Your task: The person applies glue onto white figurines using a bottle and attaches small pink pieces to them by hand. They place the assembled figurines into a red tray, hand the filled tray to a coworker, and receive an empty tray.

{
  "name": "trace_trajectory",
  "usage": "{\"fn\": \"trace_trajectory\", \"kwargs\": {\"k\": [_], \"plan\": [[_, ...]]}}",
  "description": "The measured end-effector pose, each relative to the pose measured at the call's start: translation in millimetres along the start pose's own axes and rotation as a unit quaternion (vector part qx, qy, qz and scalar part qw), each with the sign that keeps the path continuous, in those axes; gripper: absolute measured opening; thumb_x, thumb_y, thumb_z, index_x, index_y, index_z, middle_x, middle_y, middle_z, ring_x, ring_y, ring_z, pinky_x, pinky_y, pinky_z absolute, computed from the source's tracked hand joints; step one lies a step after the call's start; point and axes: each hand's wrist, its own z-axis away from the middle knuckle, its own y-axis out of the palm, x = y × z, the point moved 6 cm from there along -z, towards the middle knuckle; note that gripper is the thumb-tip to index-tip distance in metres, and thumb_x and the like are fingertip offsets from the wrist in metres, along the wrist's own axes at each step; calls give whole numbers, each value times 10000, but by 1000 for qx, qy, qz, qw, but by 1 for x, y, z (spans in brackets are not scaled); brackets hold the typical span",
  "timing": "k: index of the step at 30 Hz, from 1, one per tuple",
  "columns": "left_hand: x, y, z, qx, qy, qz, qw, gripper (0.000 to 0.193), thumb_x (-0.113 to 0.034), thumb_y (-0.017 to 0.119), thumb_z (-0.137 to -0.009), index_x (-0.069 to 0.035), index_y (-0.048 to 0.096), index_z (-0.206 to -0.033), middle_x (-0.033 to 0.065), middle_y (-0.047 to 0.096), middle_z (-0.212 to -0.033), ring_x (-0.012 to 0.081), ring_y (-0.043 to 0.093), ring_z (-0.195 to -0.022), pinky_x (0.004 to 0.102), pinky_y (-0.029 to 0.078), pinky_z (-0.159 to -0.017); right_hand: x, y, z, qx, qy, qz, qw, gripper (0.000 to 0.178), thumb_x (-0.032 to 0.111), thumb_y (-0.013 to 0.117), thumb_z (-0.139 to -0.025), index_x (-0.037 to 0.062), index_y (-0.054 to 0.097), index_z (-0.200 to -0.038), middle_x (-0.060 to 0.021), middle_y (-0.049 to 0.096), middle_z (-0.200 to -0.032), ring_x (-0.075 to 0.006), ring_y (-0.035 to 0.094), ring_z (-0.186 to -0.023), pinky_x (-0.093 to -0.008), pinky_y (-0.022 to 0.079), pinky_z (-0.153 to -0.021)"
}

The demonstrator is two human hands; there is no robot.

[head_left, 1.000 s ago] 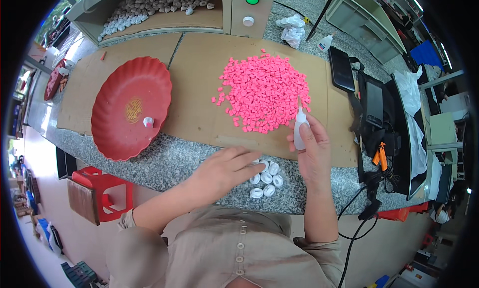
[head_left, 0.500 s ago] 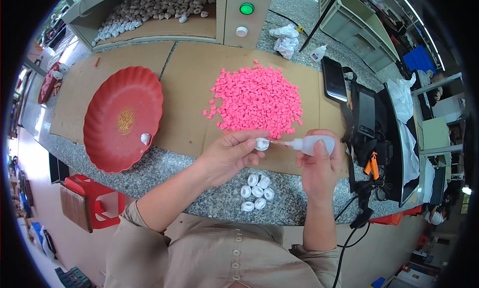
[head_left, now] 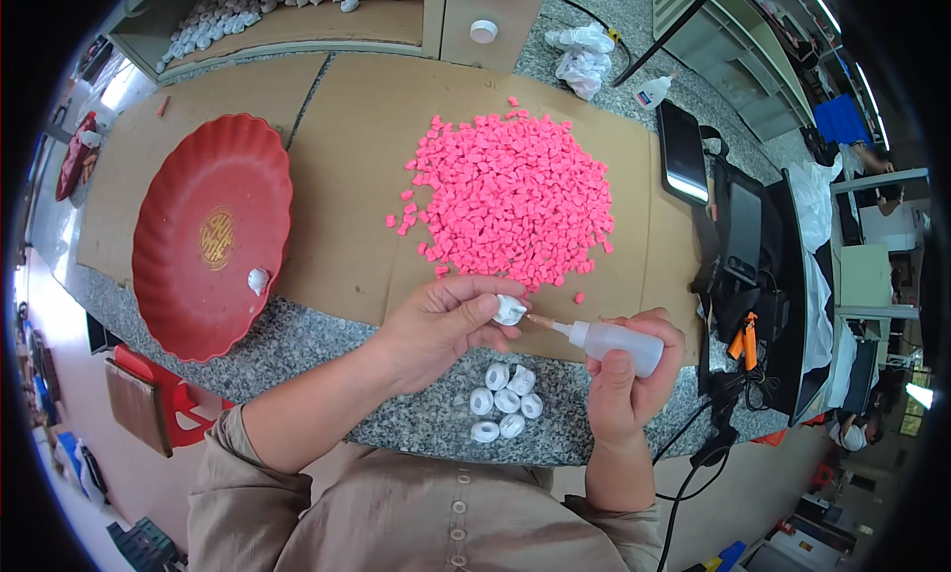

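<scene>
My left hand (head_left: pixel 433 336) pinches a small white moulded piece (head_left: pixel 510 311) between thumb and fingers. In my right hand (head_left: pixel 634 392) lies a translucent squeeze bottle (head_left: pixel 626 347), tilted so its thin brownish nozzle points left. The nozzle tip is just to the right of the white piece and looks slightly apart from it. Beyond both hands spreads a heap of small pink pieces (head_left: pixel 515 196) on cardboard. Below them, several round white pieces (head_left: pixel 506 401) with slotted faces sit in a cluster on the speckled stone tabletop.
To the left, a scalloped red tray (head_left: pixel 188 295) holds one white piece (head_left: pixel 259 281). An open-fronted cabinet (head_left: pixel 396 49) with many small pieces stands at the back. On the right are a phone (head_left: pixel 682 151), black straps and cables, orange-handled tool (head_left: pixel 744 341), another small bottle (head_left: pixel 654 92) and crumpled plastic (head_left: pixel 582 57).
The bottle's nozzle has drawn back slightly from the white piece, which has turned in my left hand's fingers to show another side. The whole view has shifted a little.
</scene>
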Motion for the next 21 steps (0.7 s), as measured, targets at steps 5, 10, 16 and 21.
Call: {"fn": "trace_trajectory", "kwargs": {"k": [5, 10, 16, 21], "plan": [[1, 0, 0, -4, -5, -12, 1000, 243, -120, 435, -868, -7, 503, -1072, 70, 551, -926, 148, 546, -830, 264, 466, -709, 0, 0, 0, 2, 3, 8, 1000, 305, 225, 530, -815, 17, 373, -974, -80, 411, -820, -100, 433, -535, -183, 352, -448], [1, 0, 1, 1, -1, -8, 1000, 245, -130, 444, -863, -10, 500, -1069, 94, 544, -973, 161, 550, -846, 262, 470, -717, -1, -1, 0, 5, -2, 21, 1000, 302, 225, 527, -816, 13, 374, -967, -80, 408, -820, -97, 431, -536, -182, 350, -452], [1, 0, 0, -7, 0, -8, 1000, 240, -119, 443, -863, -4, 499, -1066, 76, 547, -957, 156, 549, -855, 268, 470, -737, 3, 2, 0, 18, -19, 38, 999, 306, 226, 525, -818, 5, 371, -961, -76, 396, -810, -90, 429, -532, -190, 350, -455], [1, 0, 0, -4, -1, -6, 1000, 235, -117, 450, -860, -7, 503, -1060, 74, 545, -974, 157, 550, -858, 268, 471, -740, 4, 1, 0, 3, -26, 47, 999, 312, 239, 522, -819, 5, 372, -961, -76, 391, -799, -85, 425, -520, -194, 361, -470]]}}
